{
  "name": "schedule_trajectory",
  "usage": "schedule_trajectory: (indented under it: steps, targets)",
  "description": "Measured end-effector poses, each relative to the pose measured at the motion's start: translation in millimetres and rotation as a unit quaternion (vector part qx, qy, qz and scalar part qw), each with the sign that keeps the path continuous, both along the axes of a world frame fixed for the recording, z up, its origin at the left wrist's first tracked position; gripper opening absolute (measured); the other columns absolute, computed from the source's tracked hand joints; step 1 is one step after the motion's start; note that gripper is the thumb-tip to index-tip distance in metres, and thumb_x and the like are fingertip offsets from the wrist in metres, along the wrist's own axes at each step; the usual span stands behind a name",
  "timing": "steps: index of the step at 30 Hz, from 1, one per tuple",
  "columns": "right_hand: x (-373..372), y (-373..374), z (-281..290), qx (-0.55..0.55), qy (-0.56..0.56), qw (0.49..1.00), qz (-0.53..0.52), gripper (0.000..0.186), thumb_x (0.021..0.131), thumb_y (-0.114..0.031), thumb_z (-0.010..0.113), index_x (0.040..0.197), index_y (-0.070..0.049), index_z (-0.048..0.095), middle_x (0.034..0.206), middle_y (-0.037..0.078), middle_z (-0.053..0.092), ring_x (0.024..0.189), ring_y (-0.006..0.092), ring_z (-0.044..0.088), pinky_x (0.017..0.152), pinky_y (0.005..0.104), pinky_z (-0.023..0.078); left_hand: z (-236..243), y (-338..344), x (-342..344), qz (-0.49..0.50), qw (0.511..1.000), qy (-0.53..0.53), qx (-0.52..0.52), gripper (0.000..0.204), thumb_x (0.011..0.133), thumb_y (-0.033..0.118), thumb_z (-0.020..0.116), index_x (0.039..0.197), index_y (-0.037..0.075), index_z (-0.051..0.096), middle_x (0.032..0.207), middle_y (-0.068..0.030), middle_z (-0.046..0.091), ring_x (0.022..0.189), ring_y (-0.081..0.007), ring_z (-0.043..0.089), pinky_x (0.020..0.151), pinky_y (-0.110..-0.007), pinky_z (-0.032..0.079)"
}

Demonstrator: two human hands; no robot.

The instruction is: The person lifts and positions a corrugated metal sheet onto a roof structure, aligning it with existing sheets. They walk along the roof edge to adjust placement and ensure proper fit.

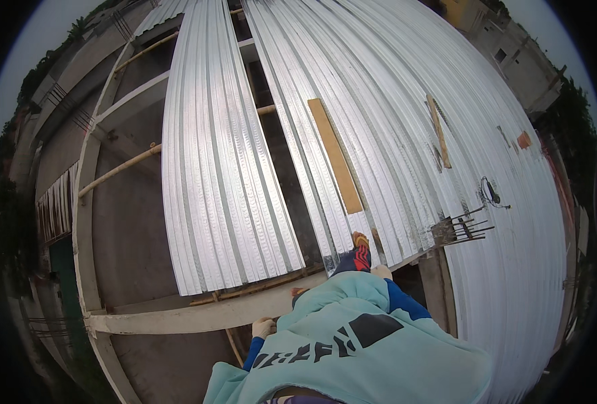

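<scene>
My left hand [263, 328], in a pale glove below a blue sleeve, is low at my side near the concrete beam [204, 318]. Its fingers look curled in, and nothing shows in them. Of my right hand [382, 271] only a pale part appears past my teal top, close to the lower edge of the metal roofing sheets [399, 148]; its fingers are hidden. One of my feet [360, 241] is on the ribbed sheet. A separate long roofing sheet [217, 155] lies to the left, with a dark gap between it and the others.
A wooden plank [334, 155] lies along the sheets ahead, and a thinner wood strip [438, 131] farther right. Rebar ends [470, 229] stick out from a concrete stub, near a dark coiled cord [491, 192]. Bamboo poles [120, 170] span the deep frame openings at left.
</scene>
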State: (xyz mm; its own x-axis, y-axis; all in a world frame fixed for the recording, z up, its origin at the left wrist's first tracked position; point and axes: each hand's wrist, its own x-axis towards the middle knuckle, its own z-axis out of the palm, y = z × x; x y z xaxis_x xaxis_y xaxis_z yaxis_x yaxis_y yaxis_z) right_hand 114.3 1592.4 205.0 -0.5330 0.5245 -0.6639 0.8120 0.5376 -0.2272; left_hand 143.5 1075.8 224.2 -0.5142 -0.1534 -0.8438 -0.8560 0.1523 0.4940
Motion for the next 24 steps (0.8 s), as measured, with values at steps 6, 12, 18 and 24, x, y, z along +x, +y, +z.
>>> schedule_trajectory:
  steps: [6,12,18,24]
  targets:
    - [-12.7,30.6,-21.5,0.003,0.01,0.999,0.053,0.043,0.089,-0.032,0.059,0.11,0.001,0.078,0.117,0.03,0.073,0.114,0.0449,0.07,0.103,0.0519,0.053,23.1,22.9,-18.5,0.031,0.996,0.046,0.064,0.018,0.082,-0.002,0.064,0.096,-0.008,0.074,0.071,-0.0098,0.066,0.053,-0.0174,0.061,0.048,-0.032,0.047]
    - [-41.8,22.9,0.1,0.033,0.037,0.996,0.074,0.042,0.088,-0.031,0.059,0.107,0.002,0.079,0.114,0.03,0.073,0.113,0.0449,0.07,0.103,0.0524,0.053,14.4,34.8,-2.2,0.009,0.999,0.04,-0.018,0.025,0.08,0.007,0.07,0.1,-0.005,0.078,0.084,-0.0118,0.075,0.069,-0.0197,0.07,0.064,-0.033,0.056]
    - [-52.2,15.8,13.1,0.052,0.064,0.993,0.081,0.042,0.088,-0.03,0.056,0.103,0.002,0.079,0.113,0.029,0.073,0.112,0.0446,0.07,0.103,0.0525,0.053,-8.4,29.1,23.0,0.011,0.999,0.038,-0.025,0.027,0.074,0.006,0.073,0.098,-0.005,0.08,0.087,-0.0145,0.077,0.074,-0.0206,0.073,0.069,-0.033,0.058]
    - [-47.5,6.2,15.4,0.036,0.044,0.993,0.102,0.044,0.087,-0.03,0.056,0.108,0.002,0.078,0.114,0.03,0.073,0.114,0.0449,0.07,0.105,0.0522,0.052,-48.3,-4.4,57.6,-0.16,0.963,0.211,-0.046,0.029,0.074,0.007,0.075,0.099,-0.005,0.08,0.093,-0.0163,0.08,0.082,-0.0223,0.074,0.076,-0.035,0.059]
